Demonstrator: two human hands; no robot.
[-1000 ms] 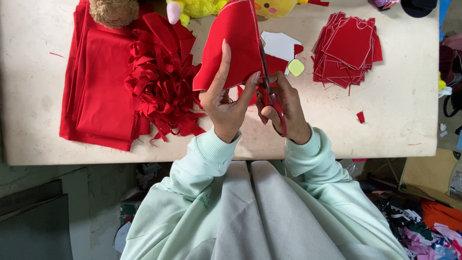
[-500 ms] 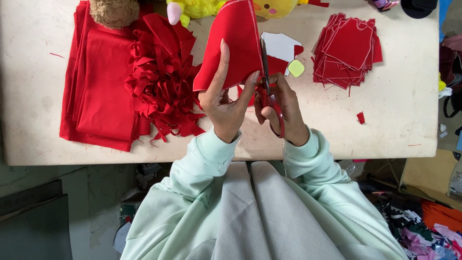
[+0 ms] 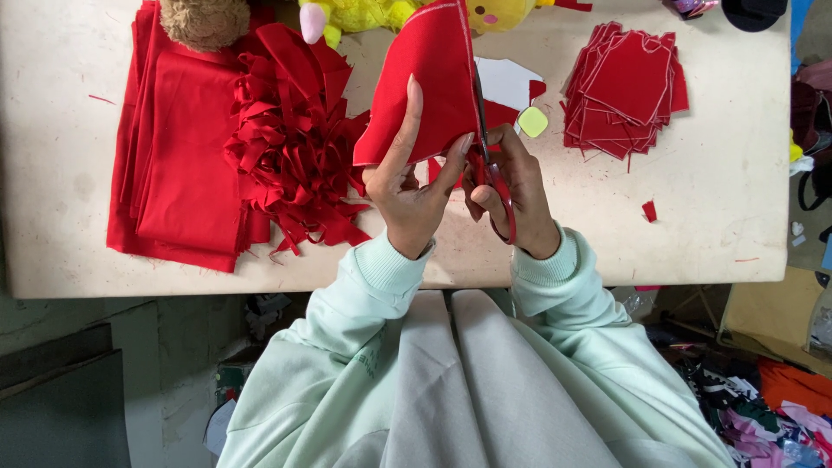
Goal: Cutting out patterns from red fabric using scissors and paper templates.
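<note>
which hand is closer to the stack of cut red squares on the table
Right. The right hand, working the scissors, is just left of and below the stack of cut red pieces. The left hand, holding the red fabric piece, sits farther left.

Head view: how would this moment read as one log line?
left hand: holds red cloth piece | right hand: scissors along its edge

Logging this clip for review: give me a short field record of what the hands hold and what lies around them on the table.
left hand: holds up a red fabric piece
right hand: grips red-handled scissors, blades along the fabric's right edge
left of hands: heap of red strips, folded red cloth
right of hands: stack of cut red pieces
far edge: yellow plush toy
surface: pale table
</note>
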